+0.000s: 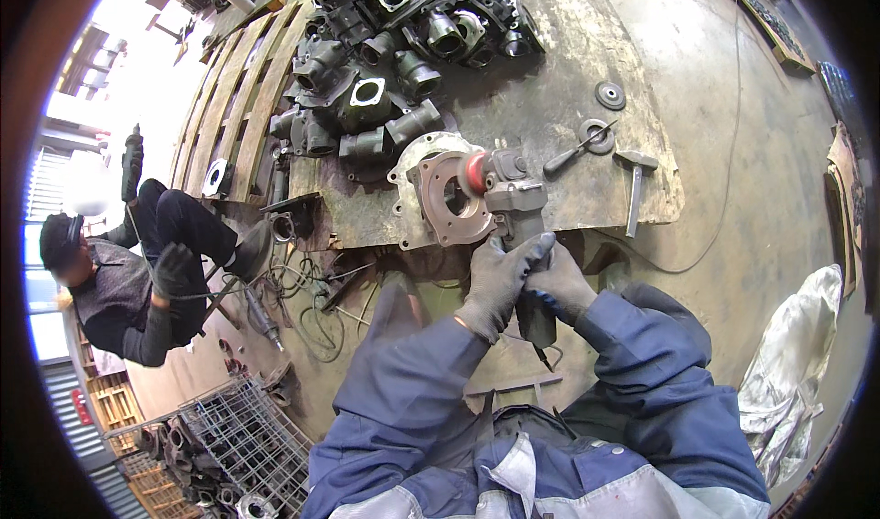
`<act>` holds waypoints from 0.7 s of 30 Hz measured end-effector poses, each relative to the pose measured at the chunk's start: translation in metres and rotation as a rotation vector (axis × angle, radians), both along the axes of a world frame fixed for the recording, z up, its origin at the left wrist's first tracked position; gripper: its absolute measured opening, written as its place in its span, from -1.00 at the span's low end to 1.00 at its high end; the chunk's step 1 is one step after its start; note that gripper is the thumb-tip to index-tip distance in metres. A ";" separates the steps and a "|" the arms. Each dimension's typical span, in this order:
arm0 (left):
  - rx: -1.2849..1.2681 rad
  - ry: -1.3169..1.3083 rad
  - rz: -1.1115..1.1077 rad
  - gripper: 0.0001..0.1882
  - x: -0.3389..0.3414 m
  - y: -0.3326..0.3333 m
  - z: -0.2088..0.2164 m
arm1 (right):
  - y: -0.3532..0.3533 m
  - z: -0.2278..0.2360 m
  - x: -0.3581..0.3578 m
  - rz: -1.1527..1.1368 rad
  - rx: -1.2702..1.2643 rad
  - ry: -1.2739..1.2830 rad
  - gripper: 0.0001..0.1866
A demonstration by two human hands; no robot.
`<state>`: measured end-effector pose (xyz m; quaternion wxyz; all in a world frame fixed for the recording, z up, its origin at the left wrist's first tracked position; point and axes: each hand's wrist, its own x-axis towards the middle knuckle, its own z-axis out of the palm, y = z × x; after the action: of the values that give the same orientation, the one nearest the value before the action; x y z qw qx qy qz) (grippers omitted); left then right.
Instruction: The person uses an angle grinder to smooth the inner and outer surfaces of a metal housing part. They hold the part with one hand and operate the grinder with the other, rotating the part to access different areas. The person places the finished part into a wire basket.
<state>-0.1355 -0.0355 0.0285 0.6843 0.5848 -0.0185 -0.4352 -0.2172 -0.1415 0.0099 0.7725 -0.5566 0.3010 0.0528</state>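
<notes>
Both gloved hands are closed around an angle grinder (519, 209) with a grey metal head and a dark body. My left hand (495, 285) wraps the body from the left, and my right hand (563, 285) grips it from the right. The grinder's red disc (475, 172) is at the upper right edge of a round brownish metal flange (438, 209); whether they touch, I cannot tell. That flange has a large central hole and lies at the worktop's near edge. Partly under it shows a paler flat metal plate (409, 167) with a scalloped outline.
Black castings (394, 88) are heaped on the worn worktop (568, 70). To the right lie a hammer (635, 189), a dark-handled tool (561, 160) across a ring, and a grinding disc (610, 95). A seated co-worker (128, 281) is at the left, near cables and a wire cage (247, 436).
</notes>
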 end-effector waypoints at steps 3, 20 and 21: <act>0.019 0.025 0.054 -0.63 0.002 0.005 -0.008 | 0.001 0.010 0.007 0.040 0.038 0.056 -0.49; 0.049 -0.132 0.248 -0.67 0.026 0.020 -0.002 | 0.021 -0.018 0.050 0.048 0.206 -0.191 -0.61; 0.025 -0.092 0.284 -0.66 0.024 0.020 -0.005 | 0.020 -0.017 0.050 0.095 0.035 -0.072 -0.58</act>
<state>-0.1112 -0.0152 0.0232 0.7300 0.6094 0.0384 -0.3069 -0.1669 -0.1212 -0.0069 0.7890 -0.5583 0.2454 0.0746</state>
